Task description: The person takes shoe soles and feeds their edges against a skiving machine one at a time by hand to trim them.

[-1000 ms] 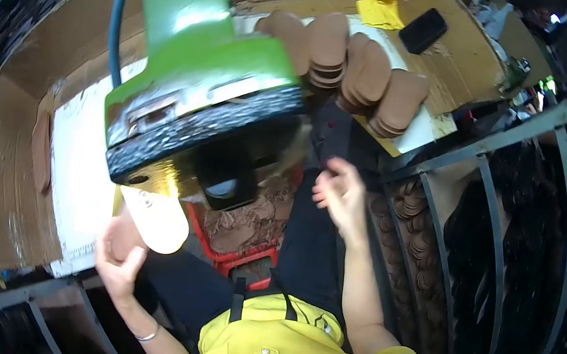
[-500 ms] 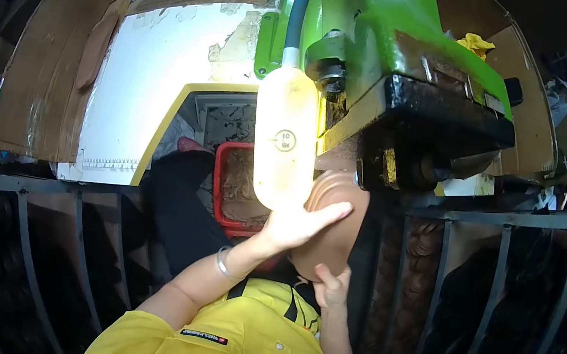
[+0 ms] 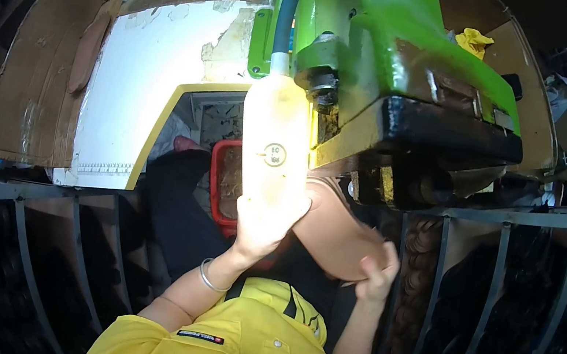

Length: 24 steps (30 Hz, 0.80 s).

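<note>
A brown shoe sole (image 3: pixel 341 236) slants beneath the head of a green machine (image 3: pixel 421 58), its far end partly hidden by the machine and a bright lamp. My right hand (image 3: pixel 377 273) grips the near right end of the sole, fingers slightly blurred. At the sole's far left edge, my left hand (image 3: pixel 262 227) is closed on it with the thumb at the edge. The glowing lamp (image 3: pixel 276 139) hangs over that hand and hides most of its fingers.
Below the machine sits a red bin (image 3: pixel 214 181) with brown scraps. A white worktable (image 3: pixel 143 81) with a yellow edge is at left, bordered by cardboard (image 3: pixel 39 79). Metal racks (image 3: pixel 496 285) flank both sides; several brown soles (image 3: pixel 418 261) are stacked in the right one.
The sole has swung so its near end points further right, with my right hand moving right and up. My left hand has shifted slightly left, its thumb drawn back from across the sole.
</note>
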Tool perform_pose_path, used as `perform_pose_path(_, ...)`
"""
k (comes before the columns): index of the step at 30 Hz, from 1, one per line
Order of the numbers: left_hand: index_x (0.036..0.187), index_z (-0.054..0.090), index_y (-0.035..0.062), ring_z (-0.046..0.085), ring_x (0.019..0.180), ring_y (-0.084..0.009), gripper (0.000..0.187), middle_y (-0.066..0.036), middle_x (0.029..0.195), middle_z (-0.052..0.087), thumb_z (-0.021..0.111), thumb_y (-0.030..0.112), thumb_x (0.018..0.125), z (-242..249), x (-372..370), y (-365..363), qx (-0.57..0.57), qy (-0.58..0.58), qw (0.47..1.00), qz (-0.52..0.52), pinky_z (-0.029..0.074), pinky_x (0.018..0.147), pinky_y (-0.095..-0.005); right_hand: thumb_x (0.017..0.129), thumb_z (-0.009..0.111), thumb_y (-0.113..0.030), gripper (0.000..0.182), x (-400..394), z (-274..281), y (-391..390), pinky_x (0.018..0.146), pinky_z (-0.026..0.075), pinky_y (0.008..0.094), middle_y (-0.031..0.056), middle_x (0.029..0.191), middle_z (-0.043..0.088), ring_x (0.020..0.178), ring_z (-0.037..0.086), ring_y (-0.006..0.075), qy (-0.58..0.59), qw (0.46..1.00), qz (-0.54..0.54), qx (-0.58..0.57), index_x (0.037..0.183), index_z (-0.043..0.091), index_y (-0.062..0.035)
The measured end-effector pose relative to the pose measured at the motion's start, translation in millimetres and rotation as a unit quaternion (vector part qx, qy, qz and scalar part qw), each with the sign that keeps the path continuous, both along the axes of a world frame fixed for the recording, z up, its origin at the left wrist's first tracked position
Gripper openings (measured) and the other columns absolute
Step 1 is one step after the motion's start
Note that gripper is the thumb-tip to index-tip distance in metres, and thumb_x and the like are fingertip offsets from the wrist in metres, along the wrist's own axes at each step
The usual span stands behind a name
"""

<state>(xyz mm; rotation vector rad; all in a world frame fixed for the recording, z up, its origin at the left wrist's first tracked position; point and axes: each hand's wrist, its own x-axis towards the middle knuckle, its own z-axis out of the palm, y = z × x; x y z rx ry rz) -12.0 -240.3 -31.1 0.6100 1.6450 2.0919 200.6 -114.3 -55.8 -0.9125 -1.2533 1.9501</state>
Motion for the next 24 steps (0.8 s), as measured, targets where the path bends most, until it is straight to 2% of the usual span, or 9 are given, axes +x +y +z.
perform_pose_path(3, 0.109, 0.06, -0.0056, 0.057, 0.087, -0.0103, 0.029, -0.004, 0.095, 0.061, 0.068, 0.005, 0.083, 6.4, -8.8, -1.8, -0.005, 0.039, 0.999, -0.035, 0.046, 0.081, -0.0239, 0.072, 0.074, -0.007, 0.035, -28.3, 28.2, 33.6, 0.084, 0.046, 0.0281, 0.0079, 0.094, 0.061, 0.09, 0.058, 0.0146, -0.004, 0.995, -0.08, 0.059, 0.099, 0.052, -0.0022)
perform_pose_path(5, 0.109, 0.059, -0.004, 0.058, 0.083, -0.0115, 0.029, -0.004, 0.094, 0.061, 0.068, 0.003, 0.082, 0.1, -13.8, -3.5, 0.004, 0.031, 0.998, -0.049, 0.046, 0.078, -0.024, 0.074, 0.072, -0.006, 0.038, -51.9, 46.1, 55.7, 0.084, 0.046, 0.0289, 0.0086, 0.099, 0.059, 0.091, 0.058, 0.0154, 0.006, 0.992, -0.077, 0.098, 0.104, 0.05, -0.0009)
perform_pose_path(7, 0.099, 0.065, -0.0043, 0.063, 0.074, -0.0132, 0.021, -0.008, 0.087, 0.068, 0.071, 0.002, 0.079, -2.4, -20.6, -8.5, 0.046, -0.024, 0.997, -0.049, 0.052, 0.07, -0.0269, 0.076, 0.07, -0.003, 0.036, -78.0, 52.5, 71.4, 0.085, 0.046, 0.0294, 0.009, 0.101, 0.059, 0.093, 0.058, 0.0158, 0.042, 0.992, -0.055, 0.109, 0.105, 0.049, -0.0004)
perform_pose_path(12, 0.1, 0.061, -0.0064, 0.063, 0.077, -0.0119, 0.025, -0.011, 0.089, 0.067, 0.07, 0.001, 0.078, 9.8, -53.9, -40.4, 0.108, -0.093, 0.989, -0.048, 0.05, 0.067, -0.0223, 0.078, 0.065, 0.003, 0.049, -116.4, 39.2, 64.1, 0.088, 0.047, 0.0302, 0.0078, 0.107, 0.06, 0.097, 0.06, 0.0177, 0.133, 0.988, 0.048, 0.061, 0.124, 0.048, 0.0004)
perform_pose_path(15, 0.1, 0.061, -0.0062, 0.063, 0.08, -0.0128, 0.024, -0.01, 0.093, 0.066, 0.068, -0.001, 0.078, 12.8, -68.8, -61.3, 0.08, -0.12, 0.989, 0.005, 0.05, 0.074, -0.024, 0.077, 0.06, 0.004, 0.038, -127.2, 32.9, 35.5, 0.086, 0.048, 0.0337, 0.0105, 0.107, 0.06, 0.095, 0.06, 0.0177, 0.138, 0.985, 0.061, 0.088, 0.114, 0.056, 0.0021)
perform_pose_path(19, 0.107, 0.057, -0.0045, 0.061, 0.09, -0.0132, 0.029, -0.009, 0.099, 0.064, 0.065, 0.003, 0.081, -6.2, -70.2, -99.1, 0.049, -0.136, 0.989, 0.023, 0.047, 0.085, -0.0267, 0.077, 0.062, 0.005, 0.057, -142.5, 39.7, 4.2, 0.096, 0.045, 0.0352, 0.0145, 0.117, 0.058, 0.108, 0.058, 0.0229, 0.135, 0.981, 0.112, 0.082, 0.13, 0.043, 0.0039)
perform_pose_path(20, 0.109, 0.056, -0.0038, 0.061, 0.091, -0.0132, 0.03, -0.009, 0.1, 0.064, 0.065, 0.004, 0.081, -9.4, -65.5, -106.0, 0.048, -0.143, 0.988, 0.039, 0.047, 0.085, -0.027, 0.077, 0.062, 0.005, 0.057, -147.0, 39.0, 0.3, 0.096, 0.045, 0.0352, 0.0145, 0.117, 0.058, 0.108, 0.058, 0.0229, 0.136, 0.981, 0.11, 0.081, 0.13, 0.043, 0.0039)
perform_pose_path(22, 0.11, 0.054, -0.0026, 0.06, 0.092, -0.0133, 0.032, -0.009, 0.101, 0.063, 0.065, 0.005, 0.082, -18.0, -52.5, -120.2, 0.049, -0.172, 0.982, 0.06, 0.047, 0.086, -0.0274, 0.07, 0.07, 0.008, 0.044, -159.2, 40.3, -5.3, 0.082, 0.048, 0.0274, 0.0029, 0.099, 0.06, 0.091, 0.059, 0.0124, 0.116, 0.981, 0.129, 0.084, 0.111, 0.055, 0.0012)
perform_pose_path(24, 0.107, 0.054, -0.0015, 0.061, 0.09, -0.0133, 0.029, -0.009, 0.101, 0.063, 0.066, 0.007, 0.082, -32.2, -40.5, -135.7, 0.039, -0.206, 0.977, 0.038, 0.047, 0.085, -0.0274, 0.07, 0.071, 0.009, 0.042, -170.3, 47.6, -12.8, 0.082, 0.048, 0.0278, 0.0026, 0.099, 0.059, 0.091, 0.059, 0.0124, 0.142, 0.976, 0.135, 0.092, 0.109, 0.056, 0.002)
